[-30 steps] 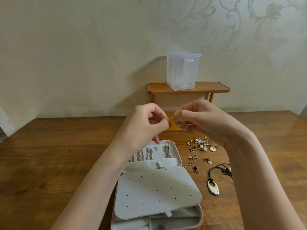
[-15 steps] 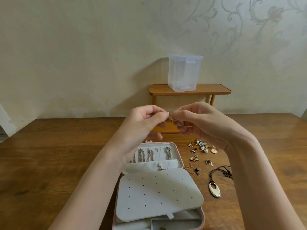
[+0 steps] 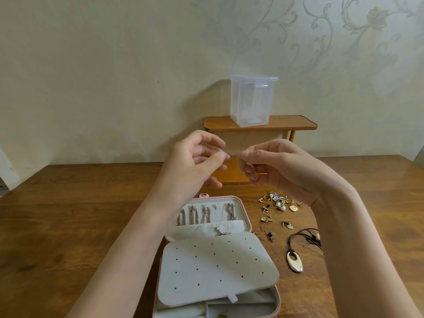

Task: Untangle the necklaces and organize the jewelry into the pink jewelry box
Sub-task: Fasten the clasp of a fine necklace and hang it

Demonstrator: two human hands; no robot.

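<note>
Left hand (image 3: 195,161): we find thumb and forefinger pinched on a fine chain (image 3: 236,156), barely visible.
Right hand (image 3: 275,166): fingers curled, pinching the same chain's other end, a short gap from the left hand.
Pink jewelry box (image 3: 238,203): open below the hands, near the tabletop's (image 3: 80,214) front edge; chains hang in its lid.
Loose jewelry (image 3: 276,203): right of the box.

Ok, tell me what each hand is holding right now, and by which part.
Both hands pinch a very fine chain: the left hand and right hand each hold it between thumb and fingertips. The chain is too thin to tell which part.
</note>
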